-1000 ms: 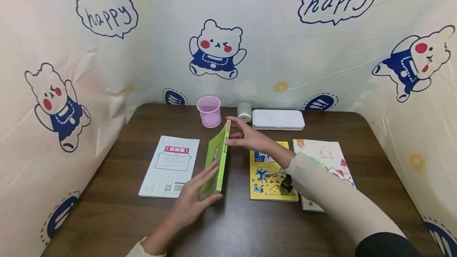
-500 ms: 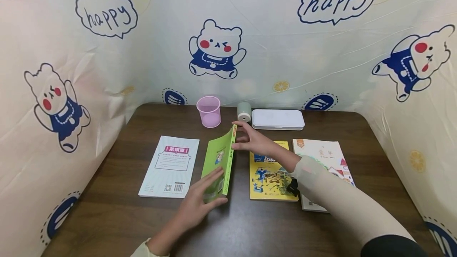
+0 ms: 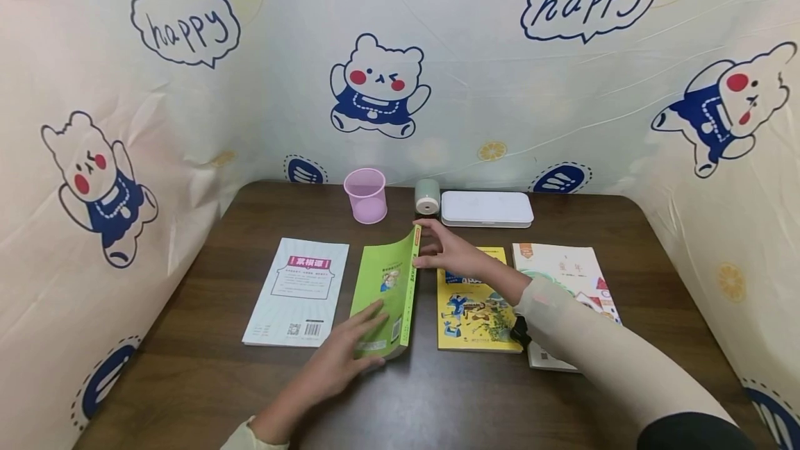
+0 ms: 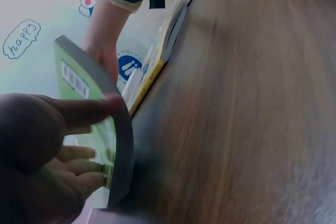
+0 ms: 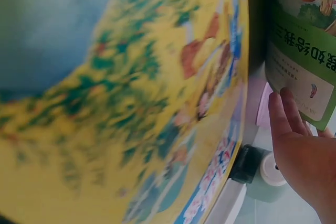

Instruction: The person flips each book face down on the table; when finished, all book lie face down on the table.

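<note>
A green book (image 3: 387, 283) tilts on the table, its spine raised to the right and its back cover facing up-left. My right hand (image 3: 453, 253) holds it at the far end of the spine; the right wrist view shows fingers (image 5: 286, 111) against its illustrated front cover. My left hand (image 3: 340, 356) rests with extended fingers on the lower back cover, thumb at the near edge. In the left wrist view that thumb (image 4: 94, 113) touches the book by its page edge. Left of it lies a pale blue book (image 3: 300, 294); to the right lies a yellow book (image 3: 465, 328).
A white-covered book (image 3: 562, 262) lies beyond the yellow one, partly under my right sleeve. Along the back stand a pink cup (image 3: 367, 200), a small green-and-white cylinder (image 3: 428, 196) and a white flat case (image 3: 487, 208). Patterned cloth (image 3: 275, 89) surrounds the table.
The green book has leaned lower to the left and its spine has shifted right and nearer, showing more back cover. My right hand has moved with it; the left fingers have slid down slightly.
</note>
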Available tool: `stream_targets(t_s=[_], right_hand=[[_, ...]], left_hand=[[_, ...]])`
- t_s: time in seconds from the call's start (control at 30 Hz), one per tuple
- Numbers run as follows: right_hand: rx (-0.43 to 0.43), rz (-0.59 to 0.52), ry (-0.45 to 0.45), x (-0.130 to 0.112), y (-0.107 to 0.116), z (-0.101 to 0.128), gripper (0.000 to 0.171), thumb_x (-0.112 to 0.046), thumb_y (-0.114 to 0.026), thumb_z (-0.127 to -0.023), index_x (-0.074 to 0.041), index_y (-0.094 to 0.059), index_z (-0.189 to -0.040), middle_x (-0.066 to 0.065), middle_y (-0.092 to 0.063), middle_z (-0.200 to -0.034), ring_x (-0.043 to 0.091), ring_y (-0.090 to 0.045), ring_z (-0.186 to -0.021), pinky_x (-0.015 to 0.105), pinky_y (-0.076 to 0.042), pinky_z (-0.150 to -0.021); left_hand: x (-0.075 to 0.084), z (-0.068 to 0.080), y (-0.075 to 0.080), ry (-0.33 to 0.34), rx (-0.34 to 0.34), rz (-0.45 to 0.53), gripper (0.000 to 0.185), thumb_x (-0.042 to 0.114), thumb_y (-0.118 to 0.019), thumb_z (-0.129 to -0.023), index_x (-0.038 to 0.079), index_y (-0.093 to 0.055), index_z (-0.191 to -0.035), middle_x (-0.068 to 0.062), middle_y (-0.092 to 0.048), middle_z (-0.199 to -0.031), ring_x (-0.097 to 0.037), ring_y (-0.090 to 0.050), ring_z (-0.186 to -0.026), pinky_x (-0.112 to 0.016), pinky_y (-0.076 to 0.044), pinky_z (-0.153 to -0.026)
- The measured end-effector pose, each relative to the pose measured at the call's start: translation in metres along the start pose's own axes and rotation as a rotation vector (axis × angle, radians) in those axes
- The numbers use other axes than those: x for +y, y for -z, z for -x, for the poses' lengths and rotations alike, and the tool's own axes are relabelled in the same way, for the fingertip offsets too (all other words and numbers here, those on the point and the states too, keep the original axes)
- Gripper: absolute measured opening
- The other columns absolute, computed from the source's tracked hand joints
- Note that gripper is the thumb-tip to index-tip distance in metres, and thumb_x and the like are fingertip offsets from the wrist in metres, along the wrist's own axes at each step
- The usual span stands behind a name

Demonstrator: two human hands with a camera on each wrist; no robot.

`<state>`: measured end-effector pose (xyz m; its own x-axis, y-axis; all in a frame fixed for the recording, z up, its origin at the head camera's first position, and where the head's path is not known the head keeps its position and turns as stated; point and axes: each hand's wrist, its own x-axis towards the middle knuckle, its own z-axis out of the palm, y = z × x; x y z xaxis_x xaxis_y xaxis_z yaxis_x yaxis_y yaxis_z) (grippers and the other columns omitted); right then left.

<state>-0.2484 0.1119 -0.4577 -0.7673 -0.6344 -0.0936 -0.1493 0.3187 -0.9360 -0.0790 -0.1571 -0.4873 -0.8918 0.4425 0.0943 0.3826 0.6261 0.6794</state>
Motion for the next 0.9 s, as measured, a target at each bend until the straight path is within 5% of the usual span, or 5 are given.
stream_targets(t_s=[0.27,0.4,0.57,0.9], right_hand=[[-0.019,0.057,0.026,0.012,0.002,0.001,0.086,-0.024,-0.076,-0.096,-0.019,-0.02,-0.162,0.014,-0.042,-0.159,0.034,-0.044,-0.146,0.056,-0.038,-0.117],[-0.012,0.139,0.024,0.011,0.003,0.003,0.086,-0.03,-0.077,-0.095,-0.019,-0.022,-0.161,0.014,-0.043,-0.158,0.034,-0.04,-0.148,0.058,-0.036,-0.118],[-0.006,0.257,0.012,0.013,0.007,0.006,0.088,-0.035,-0.078,-0.093,-0.017,-0.025,-0.161,0.013,-0.041,-0.161,0.034,-0.036,-0.151,0.058,-0.034,-0.12],[-0.024,0.409,-0.046,0.015,0.014,0.009,0.092,-0.036,-0.082,-0.09,-0.008,-0.03,-0.161,0.015,-0.041,-0.161,0.035,-0.038,-0.15,0.055,-0.035,-0.12]], left_hand=[[-0.004,0.001,-0.001,0.03,-0.111,-0.137,0.072,0.011,-0.082,-0.087,-0.004,-0.05,-0.149,-0.01,-0.038,-0.164,-0.032,-0.039,-0.149,-0.049,-0.037,-0.117],[-0.003,0.0,-0.002,0.018,-0.109,-0.188,0.07,0.015,-0.083,-0.086,-0.004,-0.052,-0.147,-0.01,-0.041,-0.163,-0.031,-0.042,-0.147,-0.049,-0.038,-0.117],[-0.005,-0.001,-0.003,0.004,-0.106,-0.215,0.07,0.017,-0.083,-0.086,-0.004,-0.054,-0.145,-0.01,-0.041,-0.163,-0.03,-0.041,-0.148,-0.058,-0.024,-0.123],[-0.006,0.0,-0.002,0.005,-0.101,-0.182,0.073,0.015,-0.085,-0.083,-0.005,-0.053,-0.146,-0.01,-0.04,-0.163,-0.03,-0.038,-0.15,-0.061,-0.018,-0.123]])
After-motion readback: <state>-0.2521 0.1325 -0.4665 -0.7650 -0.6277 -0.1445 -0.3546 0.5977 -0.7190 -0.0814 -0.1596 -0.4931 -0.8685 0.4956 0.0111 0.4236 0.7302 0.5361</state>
